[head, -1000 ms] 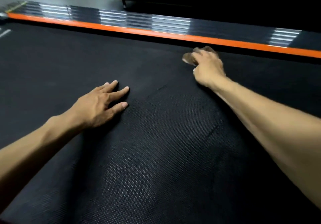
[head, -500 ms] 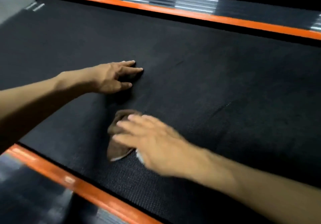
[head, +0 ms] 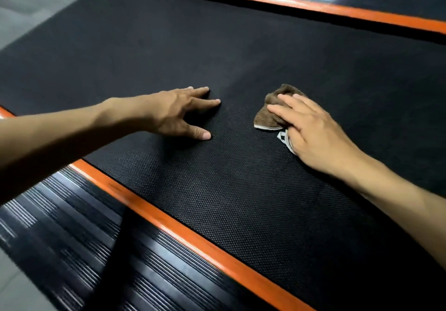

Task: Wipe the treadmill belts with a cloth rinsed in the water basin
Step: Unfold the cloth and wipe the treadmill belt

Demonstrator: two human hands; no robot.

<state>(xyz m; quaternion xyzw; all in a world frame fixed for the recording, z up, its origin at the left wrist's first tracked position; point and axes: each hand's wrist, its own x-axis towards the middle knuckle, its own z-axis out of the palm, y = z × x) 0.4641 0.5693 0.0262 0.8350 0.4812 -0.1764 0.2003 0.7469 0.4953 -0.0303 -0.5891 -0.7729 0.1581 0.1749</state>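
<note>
Cloth [head: 272, 110] now mid-belt [head: 217, 202], swept right off near edge. Right hand [head: 311, 132] flat, fingers straight, pressing it; left hand [head: 178, 112] spread, bracing. Wiping ongoing.

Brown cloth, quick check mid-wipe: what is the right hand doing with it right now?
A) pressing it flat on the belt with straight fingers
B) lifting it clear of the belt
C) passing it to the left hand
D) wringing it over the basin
A: the right hand lies with straight fingers on the brown cloth, pressing it onto the black belt; the left hand rests apart.
</note>
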